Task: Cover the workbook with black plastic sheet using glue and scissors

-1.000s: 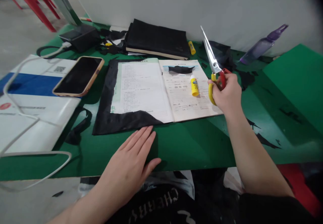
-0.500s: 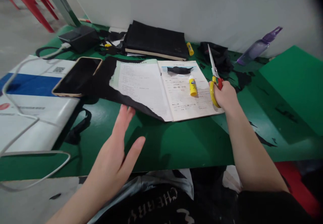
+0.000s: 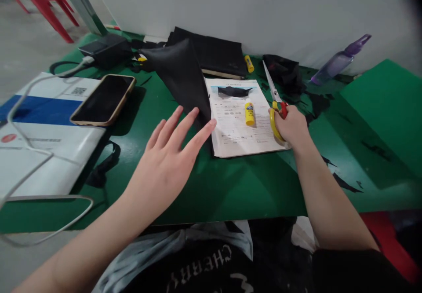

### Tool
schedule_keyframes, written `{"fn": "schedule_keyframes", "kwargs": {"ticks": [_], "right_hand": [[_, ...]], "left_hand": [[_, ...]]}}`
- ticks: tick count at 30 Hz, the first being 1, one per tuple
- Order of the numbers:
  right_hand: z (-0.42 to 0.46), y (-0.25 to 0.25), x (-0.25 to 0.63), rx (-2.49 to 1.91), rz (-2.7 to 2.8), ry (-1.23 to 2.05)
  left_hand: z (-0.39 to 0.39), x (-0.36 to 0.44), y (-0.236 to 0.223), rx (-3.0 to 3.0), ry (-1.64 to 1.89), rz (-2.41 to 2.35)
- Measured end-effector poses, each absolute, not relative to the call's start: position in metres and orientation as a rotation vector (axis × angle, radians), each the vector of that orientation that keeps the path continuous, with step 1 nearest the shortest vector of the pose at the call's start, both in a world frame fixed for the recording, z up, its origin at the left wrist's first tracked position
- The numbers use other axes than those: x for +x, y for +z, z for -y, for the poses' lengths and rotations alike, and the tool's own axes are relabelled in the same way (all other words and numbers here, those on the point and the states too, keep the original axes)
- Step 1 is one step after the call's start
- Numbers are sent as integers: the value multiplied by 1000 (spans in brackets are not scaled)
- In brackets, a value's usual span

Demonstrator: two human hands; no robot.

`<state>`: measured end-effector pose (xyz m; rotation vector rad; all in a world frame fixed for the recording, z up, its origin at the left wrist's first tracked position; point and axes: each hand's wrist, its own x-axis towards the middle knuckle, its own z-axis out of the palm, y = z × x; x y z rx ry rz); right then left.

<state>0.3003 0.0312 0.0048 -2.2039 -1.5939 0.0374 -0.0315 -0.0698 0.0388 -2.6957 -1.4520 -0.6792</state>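
A book page (image 3: 231,128) with print lies face up on the table, and the book's black cover (image 3: 180,75) stands raised and tilted along its left side. My left hand (image 3: 171,152) is open with fingers spread, at the lower edge of the cover; whether it touches I cannot tell. My right hand (image 3: 292,128) grips the yellow and red handles of a pair of scissors (image 3: 274,88), blades pointing away, beside the page's right edge. On the page rest a yellow glue stick (image 3: 249,115) and a torn black scrap (image 3: 234,91).
A phone (image 3: 103,99) lies on a white and blue folder (image 3: 42,152) at left, with a white cable (image 3: 29,145) across it. Behind are a black box (image 3: 105,49), a black-covered book (image 3: 217,55), a yellow cap (image 3: 249,64) and a purple bottle (image 3: 339,60). A green board (image 3: 385,117) stands at right.
The book's black-covered left side has been lifted off the table and swung up, hiding its inner page. My left hand has risen and spread its fingers. The scissors have shifted slightly.
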Motion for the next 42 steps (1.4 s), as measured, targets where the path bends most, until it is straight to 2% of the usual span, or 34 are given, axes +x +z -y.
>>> {"fn": "schedule_keyframes", "kwargs": {"ticks": [8, 19, 26, 34, 42], "right_hand": [[-31, 3, 301, -2215, 1625, 2], [-31, 4, 297, -2181, 1584, 16], [-28, 6, 292, -2168, 1578, 20], [-18, 15, 282, -1863, 1656, -188], [-14, 12, 271, -1745, 1844, 21]], "left_hand": [[71, -51, 39, -2405, -566, 1088], [65, -43, 21, -2710, -307, 921], [48, -37, 24, -2859, -153, 1027], [27, -44, 20, -3219, -344, 1358], [22, -51, 9, -3305, -658, 1566]]}}
